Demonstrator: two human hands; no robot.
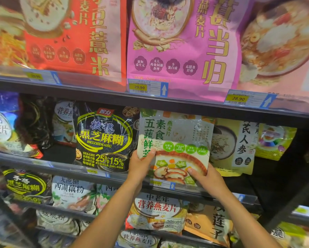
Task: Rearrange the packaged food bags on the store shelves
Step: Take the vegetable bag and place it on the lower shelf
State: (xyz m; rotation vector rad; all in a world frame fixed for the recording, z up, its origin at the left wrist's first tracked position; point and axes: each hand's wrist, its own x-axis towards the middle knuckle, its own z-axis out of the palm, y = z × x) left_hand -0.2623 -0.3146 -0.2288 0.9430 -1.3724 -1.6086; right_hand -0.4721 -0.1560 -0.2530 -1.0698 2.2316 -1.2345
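A pale green oatmeal bag (pixel 175 140) with pictured vegetables and mushrooms stands upright on the middle shelf. Both hands hold it at its lower corners. My left hand (pixel 141 165) grips the lower left edge, thumb on the front. My right hand (pixel 206 178) grips the lower right corner. A black sesame paste bag (pixel 103 138) stands directly to its left, and a yellow ginseng oatmeal bag (pixel 234 147) stands to its right, partly behind it.
The upper shelf carries a red bag (pixel 75 38) and a pink bag (pixel 182 45) above price tags (pixel 146 87). The shelf rail (pixel 100 171) runs below the held bag. Lower shelves hold several more oatmeal and powder bags (pixel 157 212). A dark gap (pixel 279 176) lies at the right.
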